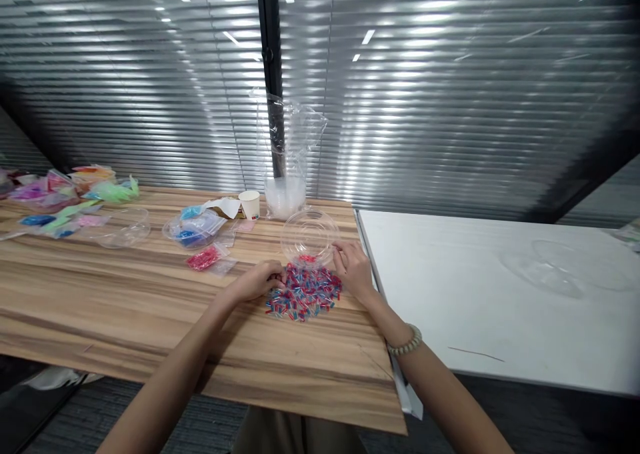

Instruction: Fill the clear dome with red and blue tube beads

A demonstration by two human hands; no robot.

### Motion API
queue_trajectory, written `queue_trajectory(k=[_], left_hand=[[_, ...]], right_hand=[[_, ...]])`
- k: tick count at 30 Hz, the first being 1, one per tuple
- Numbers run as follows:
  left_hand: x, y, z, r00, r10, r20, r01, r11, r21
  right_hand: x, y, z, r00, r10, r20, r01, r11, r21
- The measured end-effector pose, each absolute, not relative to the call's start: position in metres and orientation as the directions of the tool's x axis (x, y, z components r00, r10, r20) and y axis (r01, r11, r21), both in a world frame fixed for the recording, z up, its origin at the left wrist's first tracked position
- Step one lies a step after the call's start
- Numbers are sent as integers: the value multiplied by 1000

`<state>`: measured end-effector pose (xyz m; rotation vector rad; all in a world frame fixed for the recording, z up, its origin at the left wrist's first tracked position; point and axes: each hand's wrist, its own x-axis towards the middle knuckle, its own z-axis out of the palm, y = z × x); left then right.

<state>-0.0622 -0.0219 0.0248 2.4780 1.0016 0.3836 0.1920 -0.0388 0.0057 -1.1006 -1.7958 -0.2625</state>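
A loose pile of small red, blue and clear tube-like pieces [305, 293] lies on the wooden table in front of me. Just behind it is a round clear plastic bowl [310, 231], tilted toward me, with a few red pieces at its near edge. My left hand [265, 279] is at the pile's left side, fingers curled in a pinch; what is between them is too small to make out. On the other side, my right hand [354, 267] has its fingers closed at the bowl's right rim, beside the pile.
A bag of red pieces [203, 258] lies left of the pile. Behind it are a clear container with blue bags [195, 229], a paper cup [249, 205] and a tall clear bag of bowls [285, 197]. Colourful bags [55, 191] crowd the far left. A white table [450, 294] adjoins at right.
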Motion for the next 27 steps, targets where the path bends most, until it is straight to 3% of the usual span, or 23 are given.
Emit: queue_trajectory(k=[14, 27], left_hand=[[-61, -22, 19, 712, 685, 151, 569, -690, 448], [-55, -26, 31, 603, 754, 261, 523, -620, 584]], right_hand=[[192, -39, 5, -110, 569, 815, 768, 570, -294], [192, -39, 6, -114, 554, 825, 767, 576, -281]])
